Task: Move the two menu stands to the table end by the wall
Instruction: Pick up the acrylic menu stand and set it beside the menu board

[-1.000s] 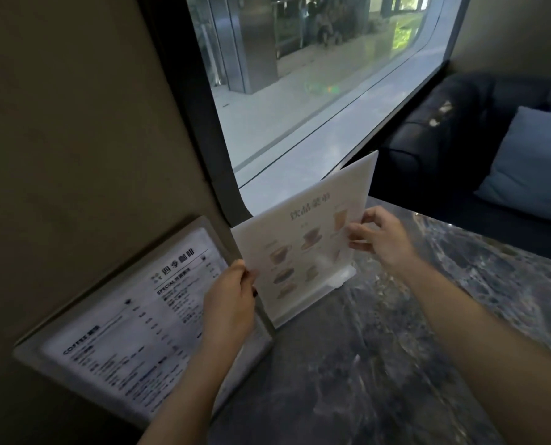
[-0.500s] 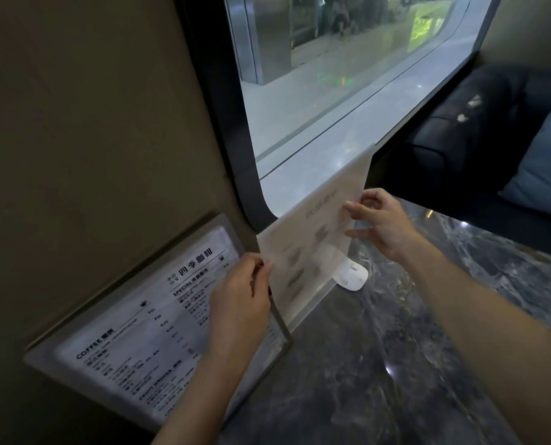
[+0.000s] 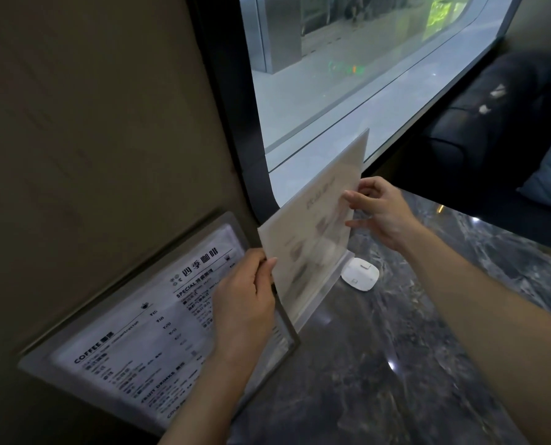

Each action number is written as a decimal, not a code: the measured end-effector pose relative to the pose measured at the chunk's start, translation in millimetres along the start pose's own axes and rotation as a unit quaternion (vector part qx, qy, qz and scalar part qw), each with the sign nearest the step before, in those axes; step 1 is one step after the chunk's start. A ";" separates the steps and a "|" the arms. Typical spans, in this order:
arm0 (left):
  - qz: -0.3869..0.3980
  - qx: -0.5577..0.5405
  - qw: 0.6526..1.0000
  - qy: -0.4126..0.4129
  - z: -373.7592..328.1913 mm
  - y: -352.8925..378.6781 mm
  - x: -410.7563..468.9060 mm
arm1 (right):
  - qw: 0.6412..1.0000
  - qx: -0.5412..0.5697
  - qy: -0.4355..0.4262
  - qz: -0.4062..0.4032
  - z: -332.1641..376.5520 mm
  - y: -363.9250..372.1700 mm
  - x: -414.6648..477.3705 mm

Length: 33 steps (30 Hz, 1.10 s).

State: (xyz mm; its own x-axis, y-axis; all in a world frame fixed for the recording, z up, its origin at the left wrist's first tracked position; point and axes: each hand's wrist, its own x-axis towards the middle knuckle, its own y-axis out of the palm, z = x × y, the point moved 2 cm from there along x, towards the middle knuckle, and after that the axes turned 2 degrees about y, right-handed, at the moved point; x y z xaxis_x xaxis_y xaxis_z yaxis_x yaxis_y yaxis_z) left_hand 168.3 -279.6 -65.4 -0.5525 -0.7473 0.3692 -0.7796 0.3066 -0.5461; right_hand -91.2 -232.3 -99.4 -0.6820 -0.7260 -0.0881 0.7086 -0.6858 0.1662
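Clear acrylic menu stand [image 3: 312, 239], flat and rectangular, pinched at opposite edges by left hand [image 3: 245, 303] and right hand [image 3: 380, 210].

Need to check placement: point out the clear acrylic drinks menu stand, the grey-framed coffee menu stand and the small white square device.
Clear acrylic drinks menu stand [image 3: 312, 239]: head view, sheet's middle.
Grey-framed coffee menu stand [image 3: 133, 345]: head view, printed face.
Small white square device [image 3: 361, 273]: head view, top.
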 end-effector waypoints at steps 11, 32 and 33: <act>-0.012 -0.006 1.000 -0.017 -0.7 -0.9 5.0 | 1.000 0.002 -0.007 -0.010 -3.4 -4.3 1.0; -0.023 0.034 0.999 -0.018 -5.4 2.0 4.6 | 0.998 -0.049 -0.017 -0.022 -8.7 -6.4 -1.5; -0.023 0.039 0.999 -0.018 -6.2 1.6 5.1 | 0.998 -0.055 -0.021 -0.020 -7.5 -5.8 -2.6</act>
State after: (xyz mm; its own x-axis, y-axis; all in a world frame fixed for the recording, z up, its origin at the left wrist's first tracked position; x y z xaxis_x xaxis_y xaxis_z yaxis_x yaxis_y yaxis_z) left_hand 162.4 -279.2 -59.7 -0.5051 -0.7807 0.3680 -0.7772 0.2261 -0.5872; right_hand -92.2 -226.8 -107.6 -0.7161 -0.6961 -0.0514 0.6940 -0.7179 0.0541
